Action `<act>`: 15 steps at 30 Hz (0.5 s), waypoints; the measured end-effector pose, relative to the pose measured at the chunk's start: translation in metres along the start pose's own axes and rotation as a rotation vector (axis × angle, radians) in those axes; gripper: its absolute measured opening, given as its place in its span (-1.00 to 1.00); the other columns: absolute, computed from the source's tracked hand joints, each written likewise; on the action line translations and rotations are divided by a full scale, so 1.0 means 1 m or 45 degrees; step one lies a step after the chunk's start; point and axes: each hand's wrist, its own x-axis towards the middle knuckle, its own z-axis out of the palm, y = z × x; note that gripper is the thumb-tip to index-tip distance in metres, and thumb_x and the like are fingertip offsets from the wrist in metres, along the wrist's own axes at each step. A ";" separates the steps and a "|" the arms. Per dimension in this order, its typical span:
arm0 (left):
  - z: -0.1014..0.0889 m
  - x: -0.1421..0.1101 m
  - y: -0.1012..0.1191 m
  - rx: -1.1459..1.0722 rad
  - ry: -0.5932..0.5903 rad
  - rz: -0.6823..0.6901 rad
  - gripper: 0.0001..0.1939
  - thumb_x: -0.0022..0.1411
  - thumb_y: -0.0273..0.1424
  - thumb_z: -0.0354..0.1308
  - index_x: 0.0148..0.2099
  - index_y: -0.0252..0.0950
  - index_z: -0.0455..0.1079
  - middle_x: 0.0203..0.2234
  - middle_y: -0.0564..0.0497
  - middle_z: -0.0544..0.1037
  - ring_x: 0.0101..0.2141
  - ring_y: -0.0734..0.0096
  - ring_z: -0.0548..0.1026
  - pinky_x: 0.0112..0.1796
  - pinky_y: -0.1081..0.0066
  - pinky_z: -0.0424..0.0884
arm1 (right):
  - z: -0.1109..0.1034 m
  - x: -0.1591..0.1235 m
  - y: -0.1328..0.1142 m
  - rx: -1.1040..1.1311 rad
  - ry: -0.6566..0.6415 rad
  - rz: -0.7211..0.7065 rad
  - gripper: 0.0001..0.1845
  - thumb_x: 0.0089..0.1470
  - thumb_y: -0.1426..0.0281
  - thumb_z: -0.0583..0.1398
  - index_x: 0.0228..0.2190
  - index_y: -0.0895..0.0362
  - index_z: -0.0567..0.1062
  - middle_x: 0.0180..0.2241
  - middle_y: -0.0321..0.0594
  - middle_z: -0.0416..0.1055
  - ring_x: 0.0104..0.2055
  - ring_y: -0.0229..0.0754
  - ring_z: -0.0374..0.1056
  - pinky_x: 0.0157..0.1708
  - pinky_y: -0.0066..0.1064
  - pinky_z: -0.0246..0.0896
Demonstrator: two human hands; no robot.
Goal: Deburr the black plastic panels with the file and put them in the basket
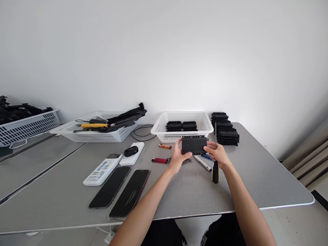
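Observation:
A flat black rectangular plastic part (194,145), with small tabs along its edges, is held up between my two hands above the table. My left hand (177,157) grips its left end, thumb on the face. At its right end, my right hand (216,153) pinches the part with thumb and fingers. A screwdriver (215,172) with a black and yellow handle is also in my right hand, shaft up and handle hanging below the palm. Below lie a white marker (202,163), a blue item (206,156) partly hidden by my right hand, and a red lighter-like item (159,160).
Behind, a white basket (156,130) holds black plastic parts, with stacks (227,136) of them to its right. An orange lighter (164,146), two phones (109,187), white power banks (102,170) and a basket of tools (102,137) are on the left.

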 end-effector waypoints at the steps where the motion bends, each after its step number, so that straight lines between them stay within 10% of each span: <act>1: 0.000 0.002 0.001 -0.012 0.065 -0.008 -0.16 -0.10 -0.22 0.44 0.19 -0.17 0.15 -0.08 -0.11 0.53 -0.06 0.15 0.51 -0.08 0.23 0.45 | 0.000 0.000 0.000 -0.022 -0.041 0.000 -0.45 -0.31 0.22 0.46 -0.29 0.18 0.42 -0.56 -0.39 0.34 -0.73 -0.52 -0.09 -0.78 -0.55 -0.24; 7: -0.008 0.010 -0.006 0.093 0.290 0.056 -0.46 -0.10 -0.17 0.42 -0.09 -0.28 0.38 -0.21 -0.08 0.56 -0.18 0.21 0.52 -0.12 0.26 0.42 | 0.005 -0.001 0.005 -0.164 -0.192 0.027 -0.43 -0.24 0.08 0.42 -0.26 0.19 0.47 -0.56 -0.38 0.33 -0.71 -0.49 -0.04 -0.77 -0.55 -0.21; 15: -0.024 0.014 -0.012 0.541 0.354 0.337 -0.69 -0.03 -0.32 0.34 -0.24 -0.25 0.35 -0.33 0.01 0.48 -0.21 0.24 0.45 -0.10 0.27 0.33 | 0.004 0.003 0.005 -0.111 0.112 -0.220 -0.39 0.03 -0.24 0.04 -0.36 0.07 0.30 -0.50 -0.33 0.32 -0.68 -0.40 0.03 -0.75 -0.52 -0.09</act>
